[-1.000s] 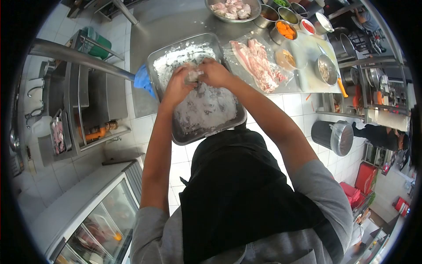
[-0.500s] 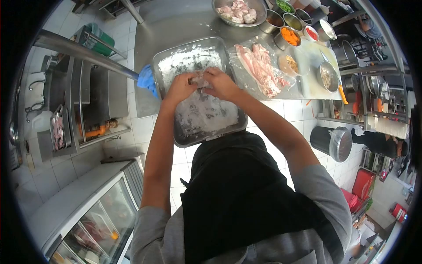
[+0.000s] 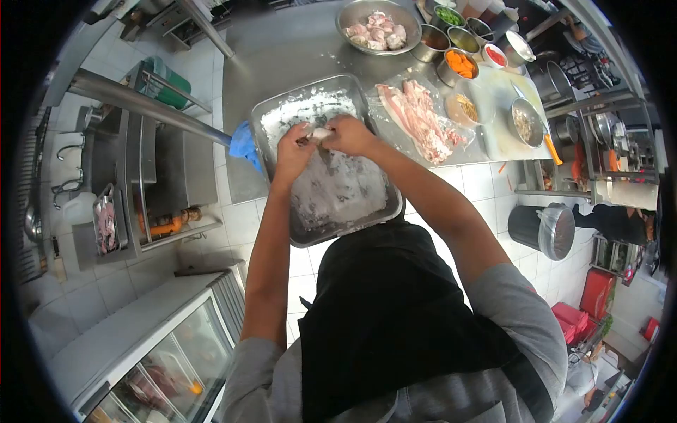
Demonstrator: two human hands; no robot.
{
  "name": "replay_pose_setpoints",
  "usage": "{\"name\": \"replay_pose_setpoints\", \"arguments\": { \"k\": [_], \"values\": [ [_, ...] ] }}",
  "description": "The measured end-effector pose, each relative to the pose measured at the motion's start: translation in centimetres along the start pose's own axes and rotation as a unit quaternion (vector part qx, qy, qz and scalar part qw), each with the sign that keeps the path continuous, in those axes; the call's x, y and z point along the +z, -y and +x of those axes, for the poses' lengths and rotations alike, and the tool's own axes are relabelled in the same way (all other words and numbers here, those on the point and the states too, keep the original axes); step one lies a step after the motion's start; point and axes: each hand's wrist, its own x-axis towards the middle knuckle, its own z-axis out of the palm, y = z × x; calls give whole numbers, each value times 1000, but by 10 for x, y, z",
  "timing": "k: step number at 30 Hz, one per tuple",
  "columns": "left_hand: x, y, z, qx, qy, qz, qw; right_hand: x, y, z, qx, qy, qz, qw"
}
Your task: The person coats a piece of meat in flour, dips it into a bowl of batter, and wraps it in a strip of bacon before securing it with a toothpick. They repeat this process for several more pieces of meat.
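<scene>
Over a dark metal tray [image 3: 262, 134] of white flour-like powder [image 3: 338, 190], my two hands hold one small, pale, powder-dusted piece of raw meat [image 3: 321, 133]. The fingers of my left hand [image 3: 295, 149] pinch its left end. My right hand [image 3: 350, 137] grips the other end, fingers curled round it. Similar raw pieces [image 3: 377, 32] fill a steel bowl [image 3: 345, 44] at the back of the steel table. Right of the tray, long strips of raw, fatty meat [image 3: 416, 120] lie on a plastic sheet.
A blue cloth [image 3: 245, 148] hangs at the tray's left. Several small containers, one with chopped carrots [image 3: 461, 65], stand back right. A cutting board [image 3: 497, 137] bears a steel bowl [image 3: 525, 120] and an orange-handled knife [image 3: 552, 149]. A glass-doored fridge [image 3: 162, 366] stands lower left.
Both hands have drawn slightly apart and lifted, so the meat piece between them shows more clearly. The whole view has shifted a little, with the tray appearing lower.
</scene>
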Motion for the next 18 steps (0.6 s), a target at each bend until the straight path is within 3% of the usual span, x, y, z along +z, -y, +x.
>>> {"name": "replay_pose_setpoints", "arguments": {
  "k": [1, 2, 4, 5, 7, 9, 11, 18],
  "values": [
    [-3, -4, 1, 4, -1, 2, 1000, -2, -4, 4, 54, 42, 66, 995],
    [-7, -8, 0, -11, -19, -43, 999, -1, -7, 4, 51, 40, 66, 996],
    [-13, -22, -9, -24, -38, -87, 995, 7, -17, 1, 153, -15, 298, 942],
    [-16, -29, -15, -24, -33, -141, 989, 3, -18, -2, 151, -17, 297, 943],
    [-16, -34, -30, -22, -26, -193, 981, -17, -2, -16, 236, 110, 497, 828],
    [-6, -35, -43, -55, 25, -299, 952, -19, 3, -28, 224, 125, 533, 806],
    [3, -47, -48, -73, 40, -303, 949, -24, 20, -42, 188, 146, 697, 676],
    [24, -51, -54, -57, 47, -305, 950, -4, 24, -71, 148, 134, 740, 642]
  ]
}}
